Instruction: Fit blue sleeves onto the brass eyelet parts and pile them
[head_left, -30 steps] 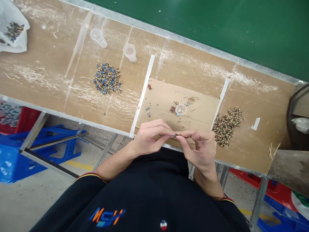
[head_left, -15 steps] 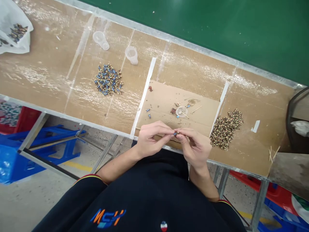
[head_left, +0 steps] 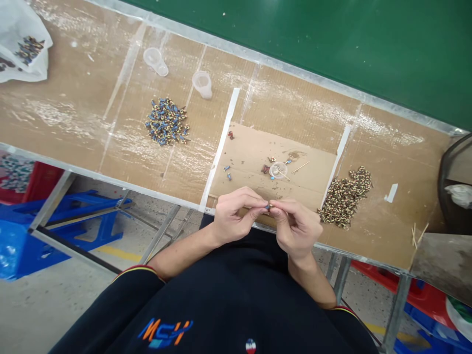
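My left hand (head_left: 238, 215) and my right hand (head_left: 298, 225) meet fingertip to fingertip above the near edge of a cardboard sheet (head_left: 250, 147). Between them they pinch a small blue and gold piece (head_left: 269, 207), mostly covered by the fingers. Beyond the hands, a small clear cup (head_left: 278, 170) with a thin stick in it stands on the sheet, beside a reddish-brown piece (head_left: 265, 169). Two blue pieces (head_left: 227, 172) lie left of it. A heap of blue and gold pieces (head_left: 167, 122) is at the left, and a heap of dark and gold pieces (head_left: 345, 197) at the right.
Two clear plastic cups (head_left: 202, 84) lie behind the blue heap. A white bag (head_left: 37, 66) with more pieces sits at the far left. Thin sticks (head_left: 416, 236) lie at the right end. A green surface (head_left: 313, 39) runs along the table's far side.
Both hands remain pinched together around the small piece, with only a slight shift of the fingers. Nothing else on the table has visibly moved.
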Available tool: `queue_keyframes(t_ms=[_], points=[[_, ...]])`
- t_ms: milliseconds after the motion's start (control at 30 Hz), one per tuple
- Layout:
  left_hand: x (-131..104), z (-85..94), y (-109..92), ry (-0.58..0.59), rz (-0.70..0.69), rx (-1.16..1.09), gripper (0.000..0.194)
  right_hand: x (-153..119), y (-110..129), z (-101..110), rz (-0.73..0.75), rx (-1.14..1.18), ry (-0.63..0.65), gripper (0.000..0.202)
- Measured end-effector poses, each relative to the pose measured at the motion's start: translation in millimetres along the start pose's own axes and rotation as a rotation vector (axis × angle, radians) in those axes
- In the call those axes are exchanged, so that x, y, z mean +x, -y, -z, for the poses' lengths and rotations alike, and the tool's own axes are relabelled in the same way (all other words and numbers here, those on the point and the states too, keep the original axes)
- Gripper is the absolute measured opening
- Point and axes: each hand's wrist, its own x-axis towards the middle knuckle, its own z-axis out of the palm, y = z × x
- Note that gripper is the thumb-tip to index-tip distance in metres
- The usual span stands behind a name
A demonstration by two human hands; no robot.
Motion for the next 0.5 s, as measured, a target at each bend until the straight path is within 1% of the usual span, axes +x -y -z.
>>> queue_keyframes(t_ms=[267, 400, 467, 500], points=[[-3.3, -2.3, 0.0, -0.014, -0.015, 0.002, 0.004, -1.8, -0.9, 1.2, -0.046, 0.057, 0.032, 0.016], [-1.9, -0.8, 0.4, 0.008, 0.019, 0.005, 0.004, -3.5, -5.3, 3.7, -0.044, 0.048, 0.059, 0.014], [0.2, 1.3, 0.1, 0.016, 0.045, 0.011, 0.006, -5.3, -10.2, 6.9, -0.041, 0.033, 0.071, 0.018], [1.4, 2.6, -0.3, 0.019, 0.061, 0.016, 0.007, -6.1, -13.1, 8.9, -0.044, 0.026, 0.064, 0.025]])
